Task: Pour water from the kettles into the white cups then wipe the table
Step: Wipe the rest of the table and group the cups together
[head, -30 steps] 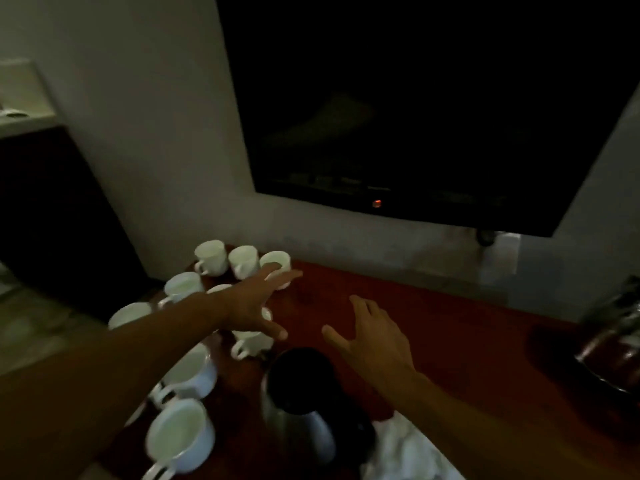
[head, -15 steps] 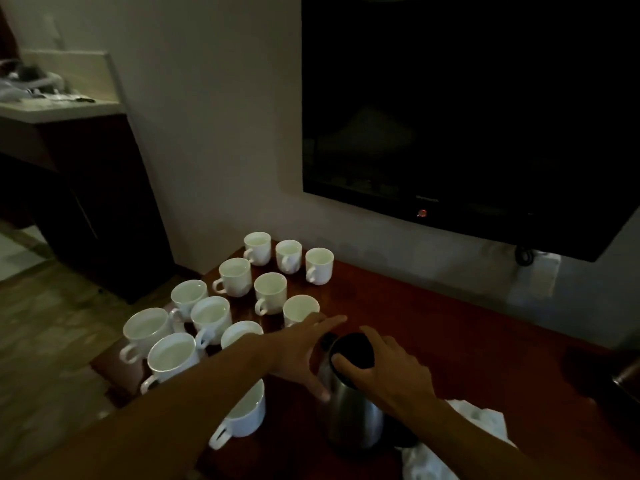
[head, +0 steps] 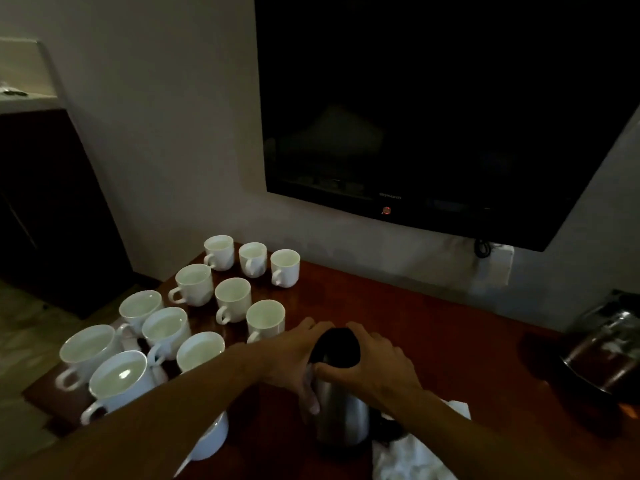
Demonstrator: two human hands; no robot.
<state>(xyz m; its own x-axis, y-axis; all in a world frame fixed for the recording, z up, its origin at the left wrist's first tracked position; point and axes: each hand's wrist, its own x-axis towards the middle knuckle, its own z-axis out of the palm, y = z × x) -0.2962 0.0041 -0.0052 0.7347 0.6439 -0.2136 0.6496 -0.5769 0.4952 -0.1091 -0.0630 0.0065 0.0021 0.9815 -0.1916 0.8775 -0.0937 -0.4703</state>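
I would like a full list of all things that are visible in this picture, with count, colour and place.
white cups: twelve, white, left part of table
steel kettle: one, silver with black top, front middle, between both hands
second kettle: one, dark and shiny, right edge
cloth: one, white, front, beside steel kettle
table: one, red-brown
television: one, black, on wall
left hand: holds steel kettle's left side
right hand: grips its top

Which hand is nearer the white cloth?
Right. The right hand grips the steel kettle on the side facing the cloth; the left hand holds the opposite side, farther away.
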